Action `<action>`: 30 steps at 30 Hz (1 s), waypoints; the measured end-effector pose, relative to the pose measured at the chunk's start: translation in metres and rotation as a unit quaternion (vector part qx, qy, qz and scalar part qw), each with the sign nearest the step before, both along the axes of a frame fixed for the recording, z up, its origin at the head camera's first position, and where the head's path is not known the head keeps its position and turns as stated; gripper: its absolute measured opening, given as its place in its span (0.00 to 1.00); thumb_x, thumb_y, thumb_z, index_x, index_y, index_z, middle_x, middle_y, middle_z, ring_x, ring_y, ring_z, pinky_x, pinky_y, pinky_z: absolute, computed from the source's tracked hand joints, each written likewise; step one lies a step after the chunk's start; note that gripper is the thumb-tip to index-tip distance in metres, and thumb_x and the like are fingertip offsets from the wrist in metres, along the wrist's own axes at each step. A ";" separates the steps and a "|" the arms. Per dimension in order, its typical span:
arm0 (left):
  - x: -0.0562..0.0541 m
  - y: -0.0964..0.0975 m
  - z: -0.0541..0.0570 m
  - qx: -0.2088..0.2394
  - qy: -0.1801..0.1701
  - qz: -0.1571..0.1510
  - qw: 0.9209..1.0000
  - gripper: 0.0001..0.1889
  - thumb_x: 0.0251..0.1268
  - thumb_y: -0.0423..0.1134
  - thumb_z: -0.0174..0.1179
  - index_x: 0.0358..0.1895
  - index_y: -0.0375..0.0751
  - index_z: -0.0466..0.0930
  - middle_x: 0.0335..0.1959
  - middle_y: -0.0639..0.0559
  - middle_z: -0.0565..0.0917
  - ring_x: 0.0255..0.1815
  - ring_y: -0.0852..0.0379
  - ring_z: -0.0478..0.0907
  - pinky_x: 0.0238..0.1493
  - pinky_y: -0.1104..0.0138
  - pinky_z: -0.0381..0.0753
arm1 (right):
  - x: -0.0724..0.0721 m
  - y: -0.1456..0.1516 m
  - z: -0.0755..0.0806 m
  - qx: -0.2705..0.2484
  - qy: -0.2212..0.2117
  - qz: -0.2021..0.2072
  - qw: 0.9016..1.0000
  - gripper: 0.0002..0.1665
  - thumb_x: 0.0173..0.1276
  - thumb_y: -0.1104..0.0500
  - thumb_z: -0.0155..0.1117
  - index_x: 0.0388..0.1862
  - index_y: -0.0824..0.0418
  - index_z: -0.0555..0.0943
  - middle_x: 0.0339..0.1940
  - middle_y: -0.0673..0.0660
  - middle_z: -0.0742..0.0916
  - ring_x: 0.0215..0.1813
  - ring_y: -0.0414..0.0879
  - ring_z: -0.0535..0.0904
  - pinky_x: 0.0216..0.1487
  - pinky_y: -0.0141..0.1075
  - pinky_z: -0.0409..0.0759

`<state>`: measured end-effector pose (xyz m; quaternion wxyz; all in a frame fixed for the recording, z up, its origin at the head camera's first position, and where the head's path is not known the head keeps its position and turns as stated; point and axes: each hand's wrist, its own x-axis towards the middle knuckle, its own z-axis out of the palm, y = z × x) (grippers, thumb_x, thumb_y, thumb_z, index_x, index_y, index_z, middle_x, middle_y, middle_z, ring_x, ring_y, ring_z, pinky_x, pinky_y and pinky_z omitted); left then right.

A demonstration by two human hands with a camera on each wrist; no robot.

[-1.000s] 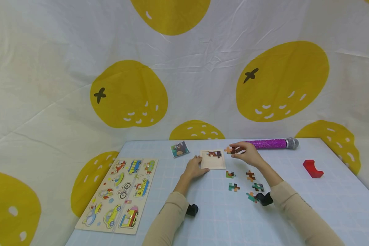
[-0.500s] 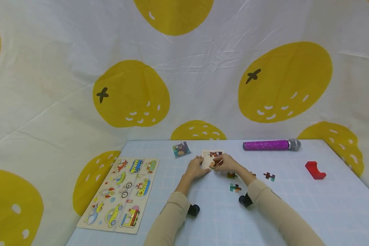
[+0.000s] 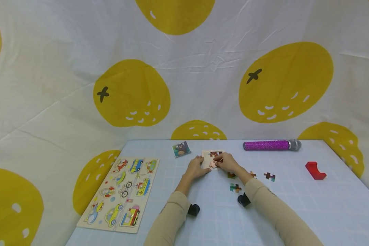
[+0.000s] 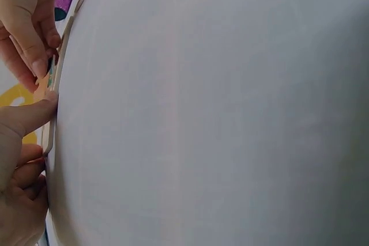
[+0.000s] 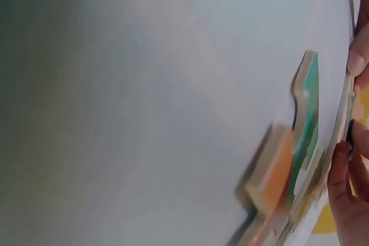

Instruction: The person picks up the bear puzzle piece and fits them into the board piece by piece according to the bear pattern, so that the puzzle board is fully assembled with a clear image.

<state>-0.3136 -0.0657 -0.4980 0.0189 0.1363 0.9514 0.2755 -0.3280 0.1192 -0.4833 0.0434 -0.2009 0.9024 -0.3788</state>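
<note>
A small pale puzzle tray lies near the far side of the table, with brown picture pieces in its upper part. My left hand holds the tray at its left and near edges; the thumb lies on the near rim in the left wrist view. Between thumb and fingers, my right hand pinches a puzzle piece over the tray's lower part. That piece looks pale pink from above. Loose pieces lie to the near right: a green-brown piece, a teal piece, and a brown-purple piece. My right forearm hides others partly.
At the back left lies a bear picture card. A wooden vehicle puzzle board covers the left side. A purple glittery microphone lies at the back right, with a red curved block nearer.
My right hand has brought the puzzle piece leftward, from beside the tray to over it. The piece showed orange-brown before and looks pale pink now. My left hand stays on the tray.
</note>
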 end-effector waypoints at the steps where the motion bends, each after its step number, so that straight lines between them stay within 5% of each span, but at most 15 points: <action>1: 0.000 0.000 0.000 -0.001 0.000 0.000 1.000 0.35 0.56 0.48 0.66 0.63 0.29 0.70 0.64 0.36 0.70 0.68 0.40 0.62 0.66 0.52 0.63 | 0.000 0.000 0.000 0.009 0.001 -0.006 1.000 0.13 0.63 0.68 0.62 0.46 0.72 0.82 0.39 0.63 0.86 0.38 0.49 0.79 0.40 0.40 0.79; 8: -0.001 -0.001 -0.001 -0.005 -0.001 -0.001 1.000 0.36 0.56 0.49 0.66 0.63 0.30 0.69 0.65 0.36 0.69 0.68 0.40 0.62 0.66 0.52 0.63 | 0.000 -0.001 0.003 0.045 -0.001 -0.005 0.999 0.15 0.61 0.64 0.66 0.44 0.73 0.82 0.38 0.63 0.85 0.40 0.50 0.78 0.43 0.43 0.78; 17: 0.000 0.000 0.000 -0.014 0.018 -0.006 1.000 0.35 0.56 0.49 0.66 0.62 0.29 0.70 0.63 0.35 0.71 0.66 0.39 0.64 0.64 0.52 0.66 | 0.003 -0.002 0.005 0.058 -0.002 0.046 0.997 0.11 0.60 0.63 0.67 0.38 0.71 0.85 0.34 0.60 0.87 0.40 0.52 0.82 0.43 0.43 0.81; 24: -0.001 -0.001 -0.001 -0.006 0.006 -0.008 1.000 0.35 0.56 0.49 0.66 0.62 0.30 0.70 0.64 0.36 0.70 0.67 0.38 0.63 0.65 0.52 0.64 | -0.002 -0.002 0.002 0.053 0.016 0.033 0.998 0.10 0.62 0.64 0.65 0.38 0.71 0.84 0.34 0.61 0.87 0.36 0.48 0.80 0.40 0.42 0.80; 30: -0.001 0.000 0.001 -0.004 -0.001 -0.001 1.000 0.35 0.55 0.49 0.67 0.62 0.30 0.70 0.64 0.37 0.70 0.67 0.39 0.63 0.66 0.52 0.63 | -0.005 -0.003 0.004 0.052 -0.010 0.024 0.998 0.11 0.62 0.64 0.66 0.41 0.71 0.84 0.36 0.61 0.86 0.34 0.46 0.78 0.36 0.38 0.79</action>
